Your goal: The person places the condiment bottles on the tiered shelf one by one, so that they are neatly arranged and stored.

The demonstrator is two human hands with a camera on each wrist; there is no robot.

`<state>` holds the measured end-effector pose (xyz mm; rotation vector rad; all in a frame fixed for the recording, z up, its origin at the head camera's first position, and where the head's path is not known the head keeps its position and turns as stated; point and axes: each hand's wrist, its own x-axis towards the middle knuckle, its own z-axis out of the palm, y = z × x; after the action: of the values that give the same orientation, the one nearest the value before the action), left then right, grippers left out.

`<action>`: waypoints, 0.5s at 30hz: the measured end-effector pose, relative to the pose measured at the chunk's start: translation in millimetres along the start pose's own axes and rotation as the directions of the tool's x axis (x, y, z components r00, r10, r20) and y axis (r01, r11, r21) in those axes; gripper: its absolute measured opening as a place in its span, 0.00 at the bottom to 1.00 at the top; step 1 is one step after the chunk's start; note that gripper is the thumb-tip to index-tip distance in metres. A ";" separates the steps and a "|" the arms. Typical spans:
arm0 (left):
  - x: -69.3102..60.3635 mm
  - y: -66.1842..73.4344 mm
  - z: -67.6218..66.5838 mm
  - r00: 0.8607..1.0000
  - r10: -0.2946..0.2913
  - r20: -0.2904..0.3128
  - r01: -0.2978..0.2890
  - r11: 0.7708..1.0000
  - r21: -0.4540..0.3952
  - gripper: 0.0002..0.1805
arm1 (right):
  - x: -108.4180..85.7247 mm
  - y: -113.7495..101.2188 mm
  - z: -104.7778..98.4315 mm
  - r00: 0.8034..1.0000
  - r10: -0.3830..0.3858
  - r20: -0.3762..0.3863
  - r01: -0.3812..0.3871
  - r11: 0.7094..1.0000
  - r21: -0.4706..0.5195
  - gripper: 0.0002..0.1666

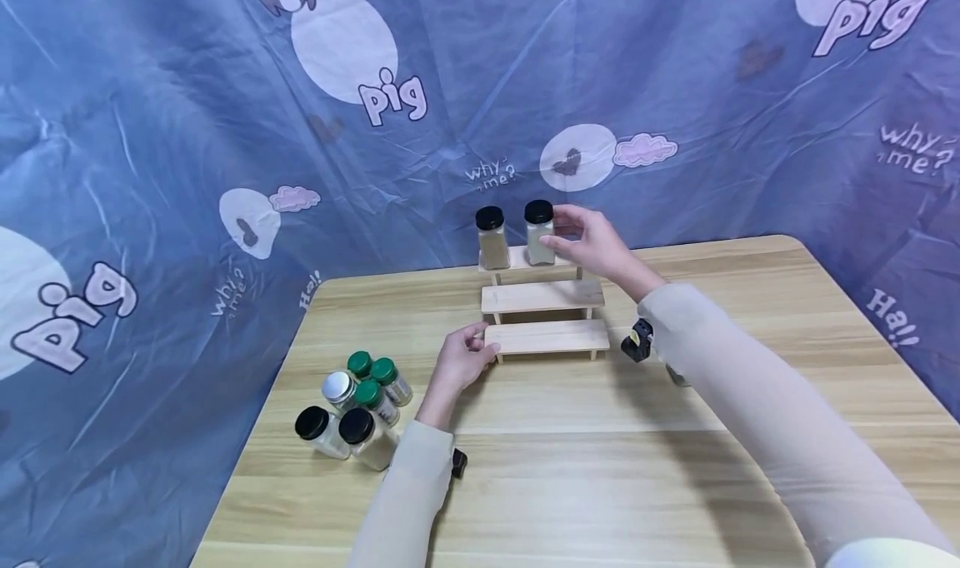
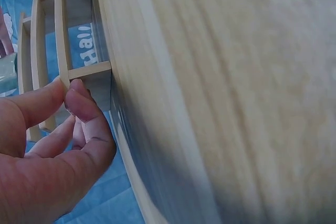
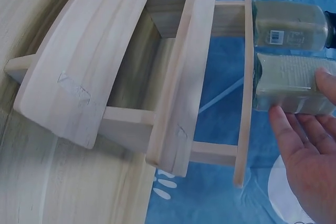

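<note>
The wooden stand (image 1: 542, 296) sits near the back edge of the bench (image 1: 555, 451), with the blue cloth (image 1: 465, 43) rising just behind; bench top stretches well out to the right edge. On the top tier (image 1: 518, 257), the right hand's (image 1: 588, 243) grip pinches the pale jar (image 1: 541, 245) between thumb and fingers, the brown jar (image 1: 494, 249) upright just to its left and a short gap between. The left hand's (image 1: 460, 358) grip pinches the left end of the lowest tier (image 1: 551, 336). Three green-lidded jars (image 1: 385, 372), a silver-lidded jar (image 1: 339, 388) and two black-lidded jars (image 1: 375, 443) cluster near the bench's left edge. The cloth reads "pig", "why me?" and "Ha!!". Only the right wrist view shows the barcode label (image 3: 276, 37) on the brown jar, its print too small to read; the left wrist view alone shows thumb and forefinger meeting the tier's corner beside a leg (image 2: 90, 71).
</note>
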<state>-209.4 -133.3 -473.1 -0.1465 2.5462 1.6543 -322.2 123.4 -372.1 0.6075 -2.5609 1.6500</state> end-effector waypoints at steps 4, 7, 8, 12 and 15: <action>-0.6 0.5 1.2 1.000 -0.008 0.003 0.008 1.000 0.006 0.29 | 0.5 1.4 2.3 1.000 0.003 -0.019 -0.004 0.999 -0.033 0.38; 0.3 -0.2 1.4 1.000 -0.009 0.001 0.009 1.000 0.014 0.29 | 0.5 1.0 3.7 0.999 -0.003 -0.037 0.001 0.999 -0.052 0.38; 0.5 -0.3 1.3 1.000 -0.010 -0.002 0.010 1.000 0.016 0.30 | 0.4 0.7 4.0 0.999 -0.005 -0.044 0.002 0.999 -0.054 0.37; 0.6 0.3 1.2 1.000 -0.013 -0.018 0.014 1.000 0.020 0.29 | -1.4 0.7 5.3 0.999 -0.008 -0.053 0.006 0.999 -0.049 0.36; 0.1 0.2 3.0 1.000 -0.019 -0.008 0.019 1.000 0.015 0.29 | -7.7 2.5 2.0 0.998 -0.001 -0.058 0.000 1.000 -0.019 0.35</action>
<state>-209.4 -130.5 -474.1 -0.1763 2.5541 1.6313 -315.6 124.9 -377.0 0.5511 -2.5324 1.6169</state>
